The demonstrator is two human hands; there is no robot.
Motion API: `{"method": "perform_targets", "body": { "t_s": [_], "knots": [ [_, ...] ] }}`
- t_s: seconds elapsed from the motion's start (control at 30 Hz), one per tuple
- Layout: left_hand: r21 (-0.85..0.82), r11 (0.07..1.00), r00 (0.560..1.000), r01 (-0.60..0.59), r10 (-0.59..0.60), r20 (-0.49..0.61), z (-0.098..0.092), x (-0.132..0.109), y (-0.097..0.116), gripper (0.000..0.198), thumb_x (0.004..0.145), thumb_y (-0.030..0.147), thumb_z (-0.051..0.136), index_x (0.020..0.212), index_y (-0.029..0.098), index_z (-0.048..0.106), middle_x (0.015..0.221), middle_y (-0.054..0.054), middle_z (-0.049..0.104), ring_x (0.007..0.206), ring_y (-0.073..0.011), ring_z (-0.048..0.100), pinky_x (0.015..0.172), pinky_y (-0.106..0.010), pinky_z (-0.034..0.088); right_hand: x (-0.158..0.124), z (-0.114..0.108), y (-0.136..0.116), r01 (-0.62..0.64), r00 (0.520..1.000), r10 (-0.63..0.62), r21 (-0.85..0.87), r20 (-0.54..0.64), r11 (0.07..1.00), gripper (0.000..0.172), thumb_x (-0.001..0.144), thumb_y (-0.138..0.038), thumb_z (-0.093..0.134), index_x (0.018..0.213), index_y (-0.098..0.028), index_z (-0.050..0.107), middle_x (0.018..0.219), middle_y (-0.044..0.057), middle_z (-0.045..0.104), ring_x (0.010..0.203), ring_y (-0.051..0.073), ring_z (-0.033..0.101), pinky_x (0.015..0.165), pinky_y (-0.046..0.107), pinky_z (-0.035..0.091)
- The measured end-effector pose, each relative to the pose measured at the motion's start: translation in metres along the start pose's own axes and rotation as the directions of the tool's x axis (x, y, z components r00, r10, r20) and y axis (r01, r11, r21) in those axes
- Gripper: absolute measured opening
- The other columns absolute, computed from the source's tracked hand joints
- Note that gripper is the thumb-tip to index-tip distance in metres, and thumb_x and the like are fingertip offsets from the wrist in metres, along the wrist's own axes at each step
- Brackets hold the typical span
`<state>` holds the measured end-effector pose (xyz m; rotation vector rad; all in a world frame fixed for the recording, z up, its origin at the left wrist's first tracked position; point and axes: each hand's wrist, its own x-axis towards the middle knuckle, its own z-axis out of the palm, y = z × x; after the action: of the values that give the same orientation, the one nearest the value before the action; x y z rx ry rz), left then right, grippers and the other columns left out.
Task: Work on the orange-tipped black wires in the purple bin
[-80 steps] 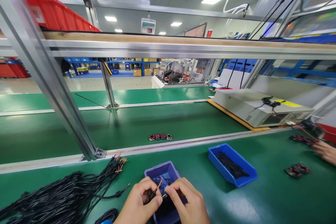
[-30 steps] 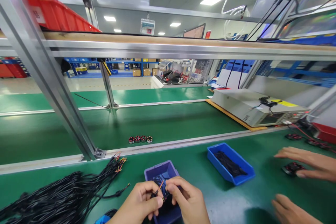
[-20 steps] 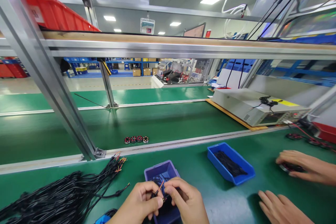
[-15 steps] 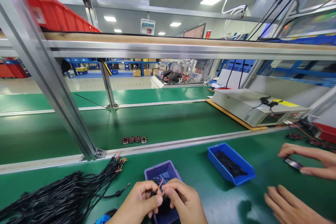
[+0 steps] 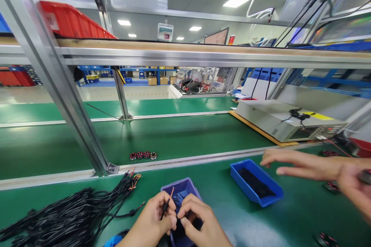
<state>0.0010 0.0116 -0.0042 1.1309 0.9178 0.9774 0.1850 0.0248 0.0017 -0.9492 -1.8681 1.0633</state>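
My left hand (image 5: pixel 155 216) pinches a black cable (image 5: pixel 165 206) whose orange wire tip points up. Close beside it, my right hand (image 5: pixel 201 222) has thumb and forefinger pressed together; whatever is between them is too small or hidden. Both hands are over a purple bin (image 5: pixel 189 183) that contains dark narrow pieces, partly covered by my fingers. Left of my hands lies a big bundle of black cables (image 5: pixel 63 214) with bare coloured wire ends.
A blue bin (image 5: pixel 272 200) holds black pieces. A co-worker's hand (image 5: pixel 298 164) reaches above its right side; another hand (image 5: pixel 350 183) holds something dark. Several small round motor-like parts (image 5: pixel 147 155) line the metal rail. A grey instrument (image 5: pixel 261 117) stands behind; a metal post (image 5: pixel 68 96) rises left.
My fingers have shifted, and the cable's orange tip now stands higher and clearer. The co-worker's hand has moved left toward the blue bin, and the dark part is farther right.
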Motion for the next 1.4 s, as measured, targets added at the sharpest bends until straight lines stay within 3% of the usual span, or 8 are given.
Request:
{"method": "perform_targets", "body": {
  "t_s": [0.33, 0.6, 0.7, 0.8, 0.9, 1.03, 1.2, 1.4],
  "knots": [
    [-0.001, 0.998, 0.998, 0.057, -0.057, 0.023, 0.004, -0.001, 0.012, 0.051, 0.069, 0.058, 0.08, 0.079, 0.019, 0.05, 0.063, 0.004, 0.054, 0.054, -0.0122, 0.057, 0.048, -0.021, 0.044, -0.001, 0.0, 0.001, 0.055, 0.998, -0.053, -0.068, 0.033, 0.996, 0.01, 0.082, -0.017, 0.06, 0.075, -0.02, 0.067, 0.078, 0.002, 0.066, 0.073, 0.016, 0.061, 0.064, 0.023, 0.046],
    [-0.014, 0.997, 0.995, 0.072, -0.071, 0.068, 0.005, -0.002, 0.016, 0.052, 0.067, 0.059, 0.081, 0.079, 0.019, 0.049, 0.072, 0.002, 0.057, 0.059, -0.0113, 0.057, 0.055, -0.022, 0.044, -0.003, -0.009, -0.01, 0.023, 0.997, -0.016, -0.105, 0.07, 0.994, 0.015, 0.076, -0.013, 0.06, 0.082, -0.022, 0.07, 0.08, 0.001, 0.068, 0.073, 0.016, 0.063, 0.065, 0.022, 0.047],
    [0.046, 0.998, 0.99, 0.044, -0.05, 0.133, 0.001, -0.004, 0.025, 0.043, 0.075, 0.054, 0.076, 0.079, 0.017, 0.054, 0.076, 0.001, 0.059, 0.073, -0.0121, 0.058, 0.07, -0.023, 0.046, -0.009, -0.018, 0.002, 0.066, 0.961, -0.056, -0.029, 0.272, 0.997, 0.012, 0.081, -0.021, 0.059, 0.075, -0.021, 0.069, 0.075, 0.001, 0.068, 0.066, 0.015, 0.062, 0.061, 0.021, 0.048],
    [0.004, 0.995, 0.992, 0.098, -0.098, 0.081, 0.0, -0.004, 0.029, 0.043, 0.077, 0.057, 0.073, 0.08, 0.018, 0.054, 0.071, 0.001, 0.059, 0.066, -0.013, 0.06, 0.059, -0.021, 0.046, -0.011, -0.026, 0.01, 0.108, 0.82, -0.14, 0.09, 0.555, 0.99, 0.033, 0.092, -0.037, 0.051, 0.073, -0.022, 0.073, 0.08, 0.004, 0.072, 0.073, 0.016, 0.067, 0.065, 0.022, 0.05],
    [-0.131, 0.977, 0.986, 0.165, -0.168, -0.008, 0.004, -0.001, 0.023, 0.05, 0.071, 0.062, 0.076, 0.082, 0.018, 0.054, 0.065, 0.004, 0.057, 0.044, -0.0078, 0.051, 0.037, -0.016, 0.029, -0.002, -0.023, 0.003, 0.04, 0.919, 0.056, -0.235, 0.39, 0.971, 0.026, 0.094, -0.029, 0.053, 0.082, -0.022, 0.074, 0.086, 0.003, 0.075, 0.078, 0.017, 0.069, 0.07, 0.022, 0.05],
    [-0.282, 0.943, 0.979, 0.178, -0.198, -0.046, 0.011, 0.003, 0.008, 0.053, 0.07, 0.068, 0.073, 0.079, 0.018, 0.057, 0.06, 0.007, 0.053, 0.033, -0.0025, 0.037, 0.032, -0.016, 0.015, 0.018, -0.004, -0.011, -0.013, 0.946, 0.257, -0.771, 0.196, 0.637, 0.019, 0.089, -0.012, 0.059, 0.088, -0.021, 0.075, 0.092, 0.005, 0.077, 0.091, 0.022, 0.07, 0.081, 0.027, 0.049],
    [-0.349, 0.923, 0.982, 0.16, -0.185, -0.037, 0.012, 0.002, 0.002, 0.048, 0.066, 0.059, 0.081, 0.071, 0.016, 0.061, 0.06, 0.003, 0.057, 0.042, -0.0065, 0.051, 0.035, -0.014, 0.028, 0.029, 0.013, -0.002, 0.113, 0.896, 0.285, -0.796, 0.34, 0.594, 0.008, 0.068, -0.01, 0.078, 0.074, -0.015, 0.076, 0.078, 0.012, 0.077, 0.083, 0.03, 0.071, 0.076, 0.031, 0.05],
    [-0.334, 0.936, 0.986, 0.111, -0.145, -0.08, 0.008, 0.0, 0.01, 0.04, 0.068, 0.049, 0.084, 0.077, 0.015, 0.066, 0.06, 0.002, 0.057, 0.053, -0.0099, 0.056, 0.046, -0.017, 0.039, 0.023, 0.008, -0.004, 0.14, 0.929, 0.16, -0.719, 0.332, 0.68, 0.019, 0.08, -0.005, 0.062, 0.073, -0.019, 0.073, 0.075, 0.004, 0.074, 0.073, 0.02, 0.069, 0.065, 0.024, 0.046]
  ]
}}
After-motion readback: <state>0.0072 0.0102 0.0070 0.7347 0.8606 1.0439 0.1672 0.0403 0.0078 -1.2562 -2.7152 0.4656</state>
